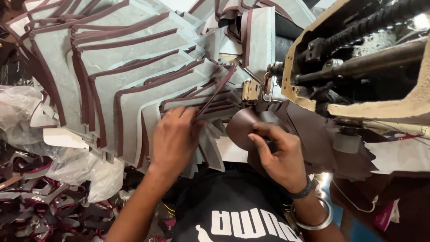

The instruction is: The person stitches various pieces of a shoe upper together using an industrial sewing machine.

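Right hand (280,154) pinches a curved brown leather piece (242,127), just below the sewing machine's presser foot (256,92). Left hand (177,134), fingers spread flat, presses the stack of grey pieces (134,76) (maroon-edged, fanned leftward).

Grey cut panels (134,67) edged in dark maroon trim fan across the bench beside a plain dark brown leather piece (244,125). The sewing machine (358,58) shows a cream body and black parts; the shirt (233,201) is black with white print.
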